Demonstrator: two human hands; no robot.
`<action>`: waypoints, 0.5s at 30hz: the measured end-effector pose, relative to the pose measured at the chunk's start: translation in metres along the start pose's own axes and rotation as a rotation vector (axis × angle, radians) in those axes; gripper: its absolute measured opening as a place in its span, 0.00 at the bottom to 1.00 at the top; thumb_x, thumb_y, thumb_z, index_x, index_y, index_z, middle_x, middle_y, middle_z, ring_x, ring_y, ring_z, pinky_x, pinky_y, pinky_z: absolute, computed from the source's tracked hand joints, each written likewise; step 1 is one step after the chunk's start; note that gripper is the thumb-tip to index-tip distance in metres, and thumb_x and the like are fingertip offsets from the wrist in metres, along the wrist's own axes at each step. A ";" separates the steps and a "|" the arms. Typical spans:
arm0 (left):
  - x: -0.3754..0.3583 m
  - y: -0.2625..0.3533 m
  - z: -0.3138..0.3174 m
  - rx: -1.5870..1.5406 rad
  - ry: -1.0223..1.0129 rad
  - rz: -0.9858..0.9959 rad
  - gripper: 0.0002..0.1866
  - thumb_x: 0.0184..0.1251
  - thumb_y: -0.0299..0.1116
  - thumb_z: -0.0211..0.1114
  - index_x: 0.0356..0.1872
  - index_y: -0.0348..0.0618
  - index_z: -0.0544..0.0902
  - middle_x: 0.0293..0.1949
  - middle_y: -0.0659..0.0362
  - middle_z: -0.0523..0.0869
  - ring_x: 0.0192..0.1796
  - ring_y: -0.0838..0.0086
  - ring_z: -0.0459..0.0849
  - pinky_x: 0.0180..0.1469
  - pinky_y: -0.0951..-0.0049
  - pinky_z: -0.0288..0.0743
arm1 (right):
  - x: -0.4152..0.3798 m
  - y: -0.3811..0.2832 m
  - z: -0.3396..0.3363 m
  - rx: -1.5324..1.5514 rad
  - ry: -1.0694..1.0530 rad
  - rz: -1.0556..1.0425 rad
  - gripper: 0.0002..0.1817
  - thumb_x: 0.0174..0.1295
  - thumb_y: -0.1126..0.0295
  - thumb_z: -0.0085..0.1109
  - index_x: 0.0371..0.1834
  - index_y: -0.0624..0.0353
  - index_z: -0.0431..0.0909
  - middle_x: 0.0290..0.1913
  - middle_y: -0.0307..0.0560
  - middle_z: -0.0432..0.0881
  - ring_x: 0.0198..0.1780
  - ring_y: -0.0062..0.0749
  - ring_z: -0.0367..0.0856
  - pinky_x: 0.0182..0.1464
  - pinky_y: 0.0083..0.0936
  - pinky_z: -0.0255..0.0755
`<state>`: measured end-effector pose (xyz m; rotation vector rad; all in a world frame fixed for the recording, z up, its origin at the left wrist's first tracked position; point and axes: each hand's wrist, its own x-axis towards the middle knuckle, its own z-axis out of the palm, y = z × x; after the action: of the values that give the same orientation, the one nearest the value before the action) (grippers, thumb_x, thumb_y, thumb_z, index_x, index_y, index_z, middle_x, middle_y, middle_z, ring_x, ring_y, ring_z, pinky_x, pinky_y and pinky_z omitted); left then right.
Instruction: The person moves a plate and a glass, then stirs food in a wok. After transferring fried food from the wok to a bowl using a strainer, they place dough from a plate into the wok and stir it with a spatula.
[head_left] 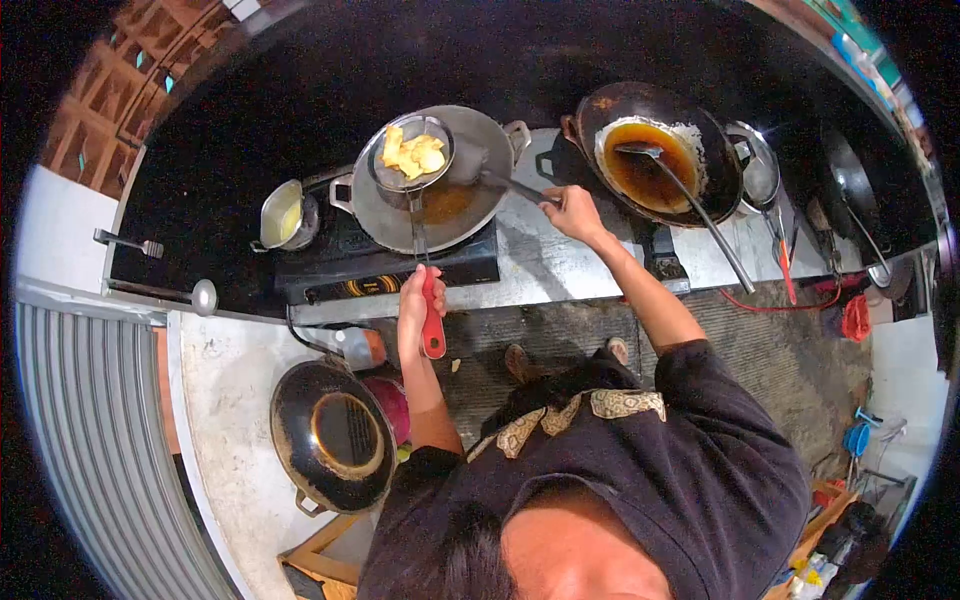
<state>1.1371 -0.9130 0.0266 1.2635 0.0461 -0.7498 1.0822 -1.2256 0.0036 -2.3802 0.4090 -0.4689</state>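
Note:
My left hand [414,302] is closed round the red handle of a strainer [417,205]. Yellow fried pieces [412,153] lie in the strainer's round basket, which is over the far left part of a large grey wok [372,215]. Some brown oil [450,205] shows at the bottom of that wok. My right hand [575,213] grips the dark handle of a spatula [515,187], whose blade reaches into the wok's right side. Whether the blade touches the wok cannot be made out. The wok stands on a black gas stove [440,268].
Right of the stove, a dark wok [635,105] holds brown oil and a resting ladle [700,205]. A small pot [283,215] stands at the left. Further right are a strainer [760,180] and another dark pan [850,190]. An oily wok [340,435] sits on the lower left counter.

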 end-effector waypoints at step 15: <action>-0.032 -0.019 0.143 0.107 0.111 0.092 0.18 0.70 0.52 0.50 0.39 0.46 0.75 0.19 0.67 0.70 0.14 0.83 0.64 0.15 0.81 0.58 | -0.005 0.041 -0.120 0.682 -0.298 0.281 0.19 0.55 0.60 0.64 0.45 0.62 0.82 0.23 0.44 0.82 0.21 0.20 0.75 0.26 0.22 0.70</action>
<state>1.0505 -1.0238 0.0716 1.3996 0.0383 -0.6090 1.0189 -1.3197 0.0608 -1.6629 0.3645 -0.0894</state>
